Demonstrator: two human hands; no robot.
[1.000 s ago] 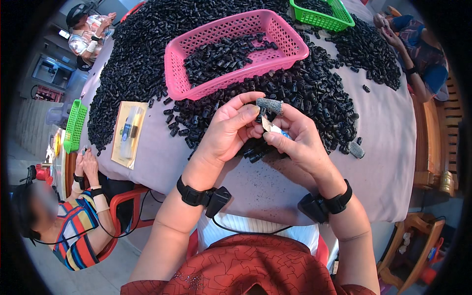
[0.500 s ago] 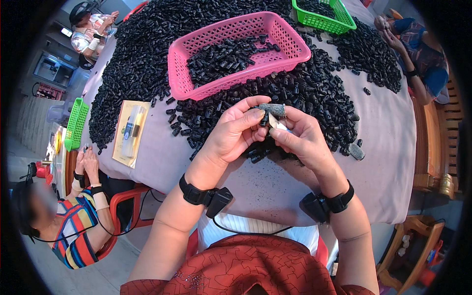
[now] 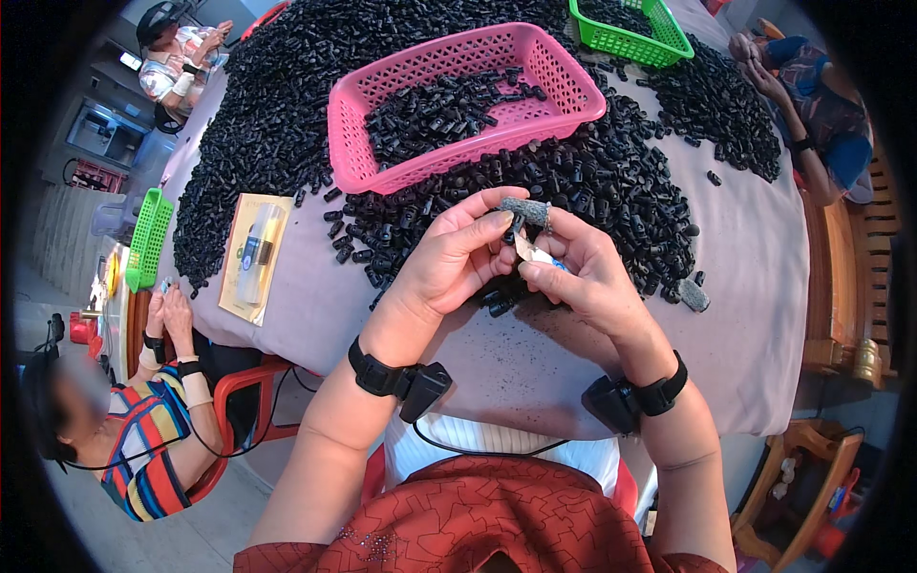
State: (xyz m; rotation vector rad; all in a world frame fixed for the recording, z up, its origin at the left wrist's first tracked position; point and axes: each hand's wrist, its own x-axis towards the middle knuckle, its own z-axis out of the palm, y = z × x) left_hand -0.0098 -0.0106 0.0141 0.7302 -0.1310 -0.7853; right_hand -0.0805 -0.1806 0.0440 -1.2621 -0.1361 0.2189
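Note:
My left hand (image 3: 460,246) is closed, with thumb and fingers pinching a small black plastic part (image 3: 509,235). My right hand (image 3: 590,277) grips a small blade (image 3: 531,250), pale with a blue patch near the thumb. The blade's tip is close to the black part; whether they touch I cannot tell. A grey, rough finger sleeve (image 3: 523,212) covers the right index finger, which reaches over the part toward the left fingertips. Below and beyond both hands spreads a heap of similar black parts (image 3: 611,201).
A pink basket (image 3: 468,158) partly filled with black parts sits on the heap. Green baskets stand at the far right (image 3: 635,48) and left (image 3: 148,239). A clear tube (image 3: 256,258) lies on a yellow booklet. Another grey sleeve (image 3: 693,295) rests at right. Other people sit around the table.
The right hand has shifted slightly and the blade is turned a little, its tip now pointing up toward the part. The left hand stays nearly in place, still pinching.

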